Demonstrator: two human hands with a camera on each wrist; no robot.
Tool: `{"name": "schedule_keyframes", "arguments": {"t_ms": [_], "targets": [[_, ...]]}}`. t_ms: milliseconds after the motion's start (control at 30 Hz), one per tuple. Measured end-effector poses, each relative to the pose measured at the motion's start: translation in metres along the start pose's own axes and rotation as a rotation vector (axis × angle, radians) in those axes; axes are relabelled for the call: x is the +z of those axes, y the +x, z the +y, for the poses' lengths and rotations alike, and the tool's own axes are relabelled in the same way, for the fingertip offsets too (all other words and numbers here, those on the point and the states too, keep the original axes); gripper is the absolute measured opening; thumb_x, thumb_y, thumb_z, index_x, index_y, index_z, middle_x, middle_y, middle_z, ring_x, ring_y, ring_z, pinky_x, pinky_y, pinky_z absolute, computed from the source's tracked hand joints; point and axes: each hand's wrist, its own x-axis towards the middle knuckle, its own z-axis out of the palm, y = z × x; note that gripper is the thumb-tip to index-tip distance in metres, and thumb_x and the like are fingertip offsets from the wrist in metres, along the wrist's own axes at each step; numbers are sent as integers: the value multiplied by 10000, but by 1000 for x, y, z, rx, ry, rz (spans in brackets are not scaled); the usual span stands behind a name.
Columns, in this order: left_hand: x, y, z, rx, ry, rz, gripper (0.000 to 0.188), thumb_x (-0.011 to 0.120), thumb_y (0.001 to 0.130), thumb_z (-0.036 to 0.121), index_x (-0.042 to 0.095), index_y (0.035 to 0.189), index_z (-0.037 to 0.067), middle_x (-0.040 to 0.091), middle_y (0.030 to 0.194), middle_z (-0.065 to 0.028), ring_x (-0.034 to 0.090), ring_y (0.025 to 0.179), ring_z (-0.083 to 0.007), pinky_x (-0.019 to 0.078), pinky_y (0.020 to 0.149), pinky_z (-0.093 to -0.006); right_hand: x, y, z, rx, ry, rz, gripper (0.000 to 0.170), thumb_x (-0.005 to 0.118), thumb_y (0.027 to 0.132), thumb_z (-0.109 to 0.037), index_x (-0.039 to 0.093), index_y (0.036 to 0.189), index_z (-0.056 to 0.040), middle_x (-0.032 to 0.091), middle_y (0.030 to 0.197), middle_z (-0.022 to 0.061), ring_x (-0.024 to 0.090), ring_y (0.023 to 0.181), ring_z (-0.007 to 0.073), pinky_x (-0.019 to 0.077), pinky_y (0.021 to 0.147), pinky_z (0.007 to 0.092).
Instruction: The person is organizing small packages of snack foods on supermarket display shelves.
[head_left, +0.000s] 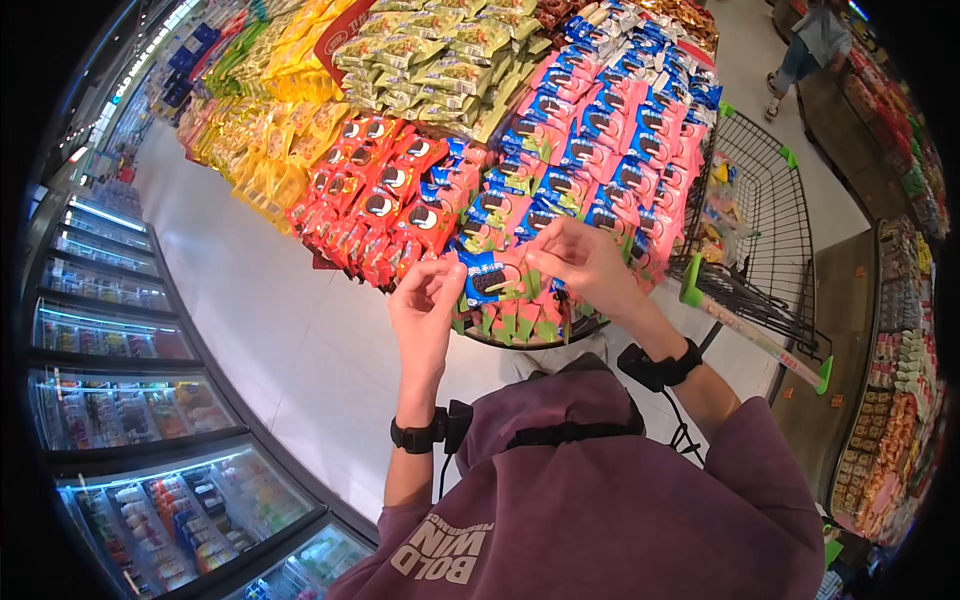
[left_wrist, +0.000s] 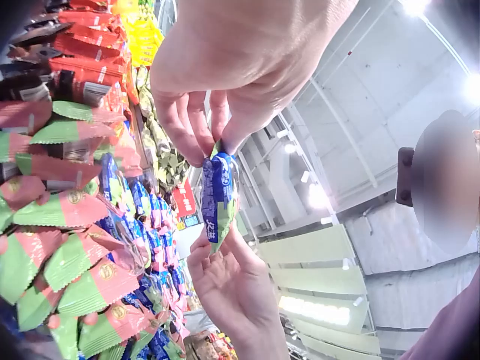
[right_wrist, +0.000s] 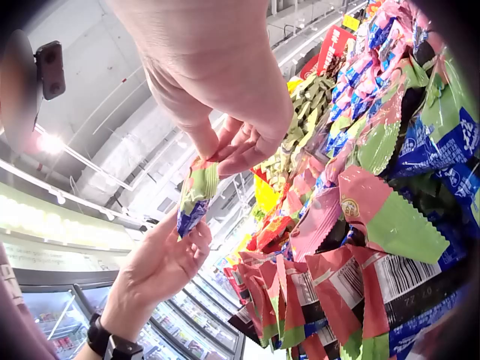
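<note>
A blue, pink and green cookie packet [head_left: 492, 281] is stretched between both hands over the front edge of the snack display. My left hand [head_left: 422, 310] pinches its left end between thumb and fingers. At the other end, my right hand [head_left: 590, 268] pinches the pink corner. Dark sandwich cookies are printed on the front, which faces up toward the head camera. Seen edge-on in the left wrist view, the packet [left_wrist: 220, 196] looks puffed, with a hand at each end. The right wrist view shows the packet [right_wrist: 196, 196] hanging from the right fingertips.
Matching blue and pink packets [head_left: 610, 150] fill the display ahead. Red packets [head_left: 385, 190] lie to their left, green ones [head_left: 440, 60] behind. A shopping cart [head_left: 755, 220] stands at right, freezers [head_left: 120, 340] line the left, and another person [head_left: 815, 45] is at the far right.
</note>
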Motion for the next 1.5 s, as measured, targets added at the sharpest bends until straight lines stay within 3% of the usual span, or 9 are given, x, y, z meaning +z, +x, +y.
{"name": "schedule_keyframes", "arguments": {"t_ms": [333,400,500,533,633,667,1000,1200,1500], "targets": [[2,9,4,51,4,61,74,688,922,103,650,928,40,638,782,28,518,666,13,293,514,-167,6,11,7,9,-29,40,126,670,919,-126,600,936,-23,616,745,1,571,650,53,469,598,229],[1,6,9,-33,1,53,80,687,925,109,650,928,37,649,787,19,518,658,13,296,508,-169,8,11,6,4,-68,46,164,690,903,-140,596,969,-23,624,782,22,583,678,71,474,602,240],[-6,5,4,-86,21,31,94,683,929,113,647,930,27,664,807,4,529,653,8,317,505,-171,19,7,-8,-232,-512,139,266,736,857,-178,592,1030,-36,633,897,59,607,764,116,496,643,273],[-9,6,0,-92,32,24,98,682,930,114,645,931,22,669,816,-1,535,652,6,327,505,-171,17,6,-6,-197,-632,115,364,780,803,-226,599,1072,-59,630,1005,75,621,907,187,510,772,323],[-9,5,-6,-93,19,12,103,678,934,110,643,928,12,668,820,-2,555,665,-3,371,533,-173,21,9,2,-502,-768,-45,413,797,773,-266,602,1085,-78,635,1043,78,609,1001,249,483,874,357],[-8,4,-5,-125,28,10,103,678,933,106,643,927,9,667,818,1,570,686,-12,400,578,-173,24,8,3,-486,-782,-75,459,811,744,-286,595,1093,-80,640,1055,87,591,1049,286,454,923,388],[-7,5,-9,-170,-48,47,162,616,972,120,620,1056,-18,667,919,-53,623,732,-67,533,704,-224,36,19,10,-545,-910,-51,471,784,729,-222,546,1109,-77,620,932,108,612,921,311,454,816,415],[-15,11,-22,-21,-49,13,191,590,979,97,605,1122,-29,667,958,-73,674,868,-125,545,730,-249,33,44,-2,-428,-1066,-13,394,753,747,-219,535,1002,-14,619,858,149,615,842,343,479,788,432],[-8,9,-28,69,111,-15,180,604,958,59,654,1094,-48,687,997,-81,661,873,-97,539,738,-239,41,68,22,-415,-1205,-48,360,726,739,-187,529,969,7,615,812,198,619,832,381,487,745,465]]}}
